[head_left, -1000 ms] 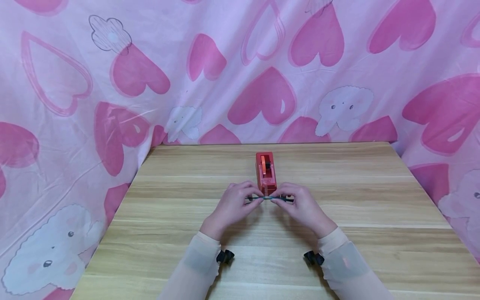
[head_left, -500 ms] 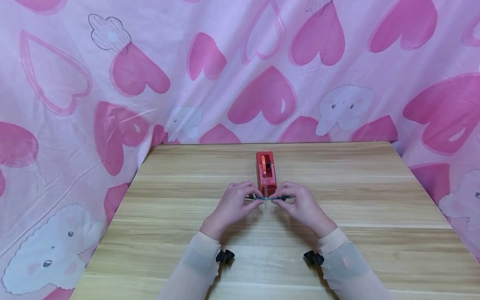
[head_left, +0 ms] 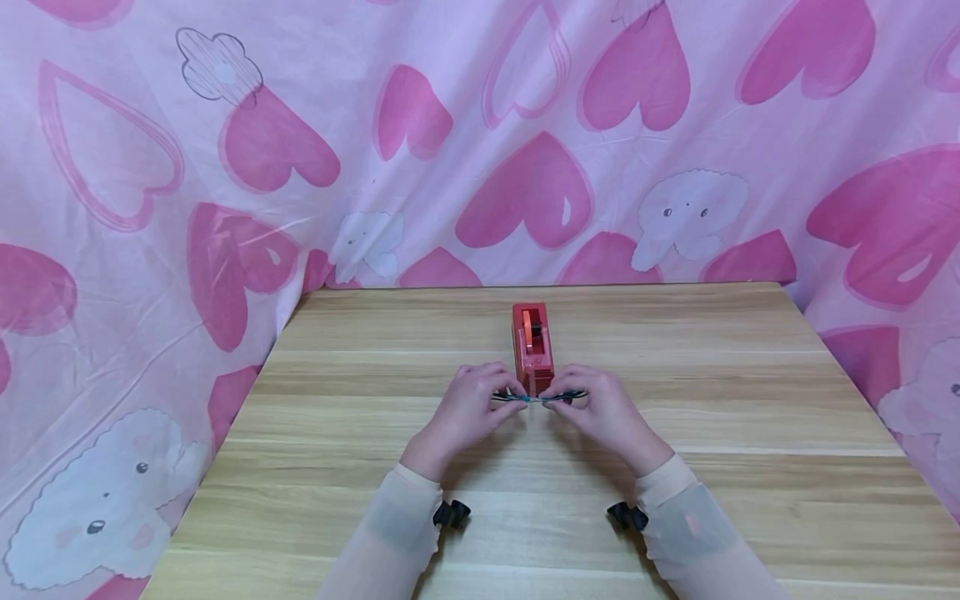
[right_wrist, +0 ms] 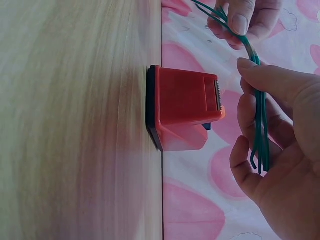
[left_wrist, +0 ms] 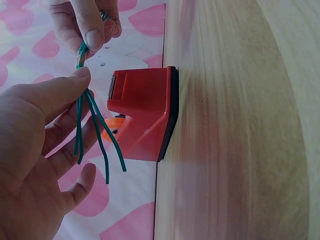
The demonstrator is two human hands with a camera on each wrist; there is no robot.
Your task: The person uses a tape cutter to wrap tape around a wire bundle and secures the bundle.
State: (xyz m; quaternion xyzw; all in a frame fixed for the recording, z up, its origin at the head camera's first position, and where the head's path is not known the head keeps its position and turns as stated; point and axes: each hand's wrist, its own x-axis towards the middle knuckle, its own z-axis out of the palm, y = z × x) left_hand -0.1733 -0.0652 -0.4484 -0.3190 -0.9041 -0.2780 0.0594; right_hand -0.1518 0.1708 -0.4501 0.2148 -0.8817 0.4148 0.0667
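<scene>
A bundle of thin green wires (left_wrist: 97, 125) runs from one hand to the other, its loose ends fanning out past the fingers on both sides. My left hand (head_left: 470, 410) pinches the bundle between thumb and fingers. On the other side, my right hand (head_left: 596, 410) pinches it the same way, with several strands lying along the palm in the right wrist view. A short tan, shiny band, which looks like tape (left_wrist: 81, 56), shows on the bundle between the two hands. Right behind the fingertips stands a red tape dispenser (head_left: 534, 354) with an orange roll; neither hand grips it.
The wooden table (head_left: 360, 350) extends to both sides of the hands. Pink heart-patterned cloth (head_left: 525, 100) hangs behind and beside it. The dispenser's toothed metal cutter (right_wrist: 218, 96) faces the hands. Black wrist cameras (head_left: 452, 514) sit on the sleeves.
Both hands stay at the same spot before the dispenser. The wires between the fingertips have turned slightly, and their loose ends on the right sit a little higher.
</scene>
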